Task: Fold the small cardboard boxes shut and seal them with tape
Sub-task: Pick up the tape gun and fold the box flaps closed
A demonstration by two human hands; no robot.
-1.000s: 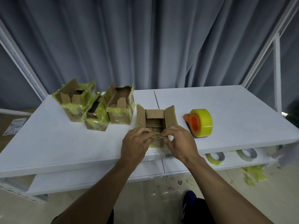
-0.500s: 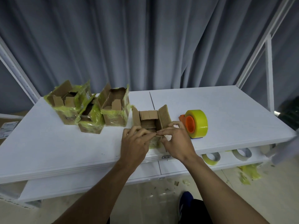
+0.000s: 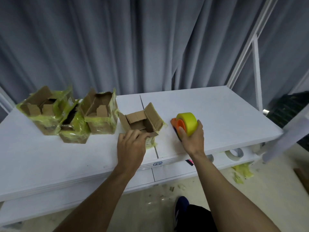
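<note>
While the left hand (image 3: 132,144) holds the near flap of the box (image 3: 142,121) with bent fingers, the right hand (image 3: 192,139) is wrapped around the tape (image 3: 187,122), just right of the box on the table (image 3: 217,114). In the head view the box stands open, its side flaps running away from the person. I judge the tape must go left, along that line.

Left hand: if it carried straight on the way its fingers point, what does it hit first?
The open box: the left hand points away and slightly right, fingertips at its near flap, so it would likely push that flap inward.
</note>
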